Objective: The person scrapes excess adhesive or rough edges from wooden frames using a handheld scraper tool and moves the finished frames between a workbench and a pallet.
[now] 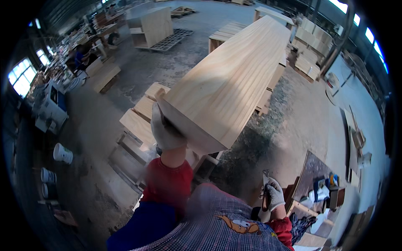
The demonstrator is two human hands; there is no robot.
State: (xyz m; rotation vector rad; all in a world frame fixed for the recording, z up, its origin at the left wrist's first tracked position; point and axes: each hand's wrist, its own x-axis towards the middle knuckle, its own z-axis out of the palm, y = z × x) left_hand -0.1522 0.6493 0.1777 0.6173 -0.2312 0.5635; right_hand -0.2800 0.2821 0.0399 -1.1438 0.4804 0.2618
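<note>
A long pale wooden box (226, 83) stretches away from me, its smooth grained face upward. My left hand (166, 131), in a whitish glove, grips the near left edge of this box; part of its fingers is hidden by the wood. Low on the right, my right hand (275, 194), also gloved, is closed around a putty knife (266, 198) with a brown handle. The knife's blade points up and away from me, apart from the box. Beneath the box's near left end lie more pale wooden pieces (140, 123).
A dark work board (312, 173) with rags, small containers and tools stands at my right. White buckets (63, 153) sit on the left floor. Farther off are a wooden cabinet (153, 27), stacked panels (310, 46) and a seated person (80, 57) in blue.
</note>
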